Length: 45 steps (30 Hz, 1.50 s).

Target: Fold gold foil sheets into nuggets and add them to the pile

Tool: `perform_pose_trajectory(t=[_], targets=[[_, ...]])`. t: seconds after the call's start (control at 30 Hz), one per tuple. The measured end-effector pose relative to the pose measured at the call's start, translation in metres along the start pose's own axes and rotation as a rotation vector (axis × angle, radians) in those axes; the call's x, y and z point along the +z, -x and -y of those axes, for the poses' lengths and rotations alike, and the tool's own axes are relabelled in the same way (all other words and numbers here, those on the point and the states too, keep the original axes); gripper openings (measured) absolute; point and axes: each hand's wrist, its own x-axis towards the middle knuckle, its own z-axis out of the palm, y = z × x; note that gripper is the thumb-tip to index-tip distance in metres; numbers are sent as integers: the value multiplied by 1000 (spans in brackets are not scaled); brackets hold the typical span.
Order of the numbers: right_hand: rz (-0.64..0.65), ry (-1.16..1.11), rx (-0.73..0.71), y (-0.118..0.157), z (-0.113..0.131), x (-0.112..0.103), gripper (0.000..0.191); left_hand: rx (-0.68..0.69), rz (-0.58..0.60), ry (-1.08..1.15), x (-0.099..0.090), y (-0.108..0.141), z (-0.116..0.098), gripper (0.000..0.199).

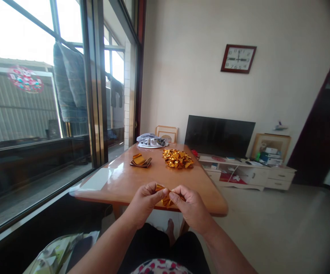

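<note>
Between my two hands, over the near edge of the wooden table (144, 179), is a crumpled piece of gold foil (167, 201). My left hand (149, 198) pinches its left side between thumb and fingers. On the other side, my right hand (184, 199) pinches the foil too, the thumb tips nearly touching. Beyond my hands a pile of folded gold foil pieces (178, 158) lies on the table. To its left rests a small stack of flat gold foil sheets (141, 160).
Folded cloth (152, 140) lies at the table's far end near picture frames (167, 133). A television (219, 136) stands on a low white cabinet (279, 177) behind. Windows line the left side. Below left is a bag (56, 253).
</note>
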Motion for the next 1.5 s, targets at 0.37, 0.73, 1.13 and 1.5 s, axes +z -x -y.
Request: perform_pose_trajectory(t=[0.37,0.73,1.13,1.5], targets=[[23,-115,4,2,1,3,28,42,11,-52,-13,9,-10,23],[53,-150,-8,7,-3,1,27,48,-33,-183,-15,8,-10,30],[4,-133,38,3,-4,7,34,-45,-81,-18,8,11,-5,31],[5,-113,110,3,-21,2,30,-15,-119,-20,0,8,4,28]])
